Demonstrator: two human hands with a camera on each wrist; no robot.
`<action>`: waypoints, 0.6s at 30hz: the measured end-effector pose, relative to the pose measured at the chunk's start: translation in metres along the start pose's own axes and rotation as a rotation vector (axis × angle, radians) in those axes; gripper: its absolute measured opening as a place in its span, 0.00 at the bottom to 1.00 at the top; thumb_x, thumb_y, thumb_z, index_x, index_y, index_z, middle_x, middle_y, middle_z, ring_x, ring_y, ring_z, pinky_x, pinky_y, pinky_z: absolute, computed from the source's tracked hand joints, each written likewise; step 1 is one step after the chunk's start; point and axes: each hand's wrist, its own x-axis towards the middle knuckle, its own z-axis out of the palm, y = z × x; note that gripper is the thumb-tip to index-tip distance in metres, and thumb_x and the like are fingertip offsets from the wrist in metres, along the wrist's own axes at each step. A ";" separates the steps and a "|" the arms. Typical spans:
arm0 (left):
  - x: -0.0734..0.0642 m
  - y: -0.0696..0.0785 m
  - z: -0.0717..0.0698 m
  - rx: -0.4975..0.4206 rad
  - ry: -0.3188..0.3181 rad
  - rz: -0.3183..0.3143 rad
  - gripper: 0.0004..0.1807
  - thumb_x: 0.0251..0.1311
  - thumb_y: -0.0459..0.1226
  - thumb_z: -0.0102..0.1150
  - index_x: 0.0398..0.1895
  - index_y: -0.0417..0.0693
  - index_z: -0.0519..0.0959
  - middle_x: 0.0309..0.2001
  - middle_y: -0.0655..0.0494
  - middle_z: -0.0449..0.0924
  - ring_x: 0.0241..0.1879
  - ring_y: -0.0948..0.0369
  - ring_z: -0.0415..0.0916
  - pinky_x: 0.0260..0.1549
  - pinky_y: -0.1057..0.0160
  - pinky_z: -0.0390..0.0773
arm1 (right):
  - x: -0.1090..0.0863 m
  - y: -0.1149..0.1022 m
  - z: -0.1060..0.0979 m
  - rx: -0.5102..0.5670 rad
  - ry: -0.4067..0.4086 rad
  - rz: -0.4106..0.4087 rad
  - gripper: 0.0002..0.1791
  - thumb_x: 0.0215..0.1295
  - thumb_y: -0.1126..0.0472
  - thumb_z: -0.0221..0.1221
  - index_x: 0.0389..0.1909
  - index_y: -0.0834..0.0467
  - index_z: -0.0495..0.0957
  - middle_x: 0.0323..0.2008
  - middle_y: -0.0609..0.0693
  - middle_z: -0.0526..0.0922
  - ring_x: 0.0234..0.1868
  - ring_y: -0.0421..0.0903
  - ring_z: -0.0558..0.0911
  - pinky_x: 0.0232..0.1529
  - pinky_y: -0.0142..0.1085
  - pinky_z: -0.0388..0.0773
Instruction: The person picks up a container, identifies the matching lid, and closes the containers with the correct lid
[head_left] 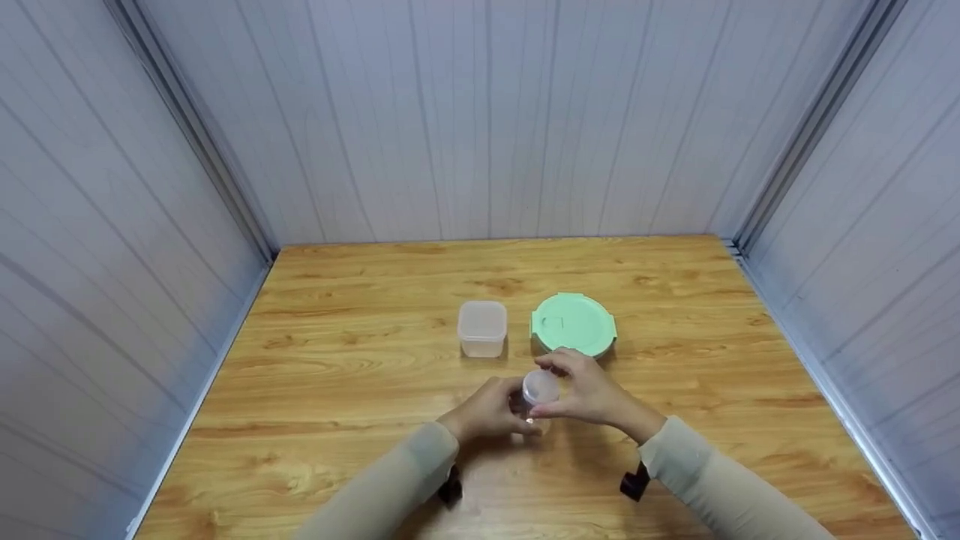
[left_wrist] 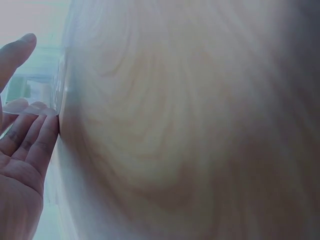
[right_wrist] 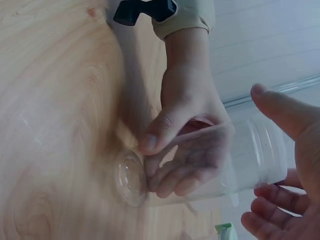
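A tall clear plastic jar with a translucent round lid stands tilted between both hands, in the middle of the head view. My left hand grips the lower part of its body, thumb on one side and fingers round the other. Around the top, the right hand spreads its thumb and bent fingers. In the right wrist view that thumb is apart from the lid, while the fingertips lie close to its edge; contact there is hard to tell. Only part of the jar shows in the left wrist view, beside the left hand.
Behind the hands, a square translucent container stands on the wooden table. To its right is a round container with a mint-green lid, close beyond the right hand. Pale panelled walls border the table at the back and sides.
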 end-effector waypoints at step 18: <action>0.001 0.000 0.001 0.008 -0.005 -0.031 0.31 0.55 0.39 0.85 0.63 0.51 0.84 0.51 0.61 0.90 0.47 0.71 0.82 0.53 0.68 0.83 | 0.009 0.021 -0.027 0.212 -0.278 -0.107 0.30 0.65 0.65 0.68 0.70 0.64 0.80 0.62 0.64 0.84 0.59 0.50 0.82 0.62 0.42 0.83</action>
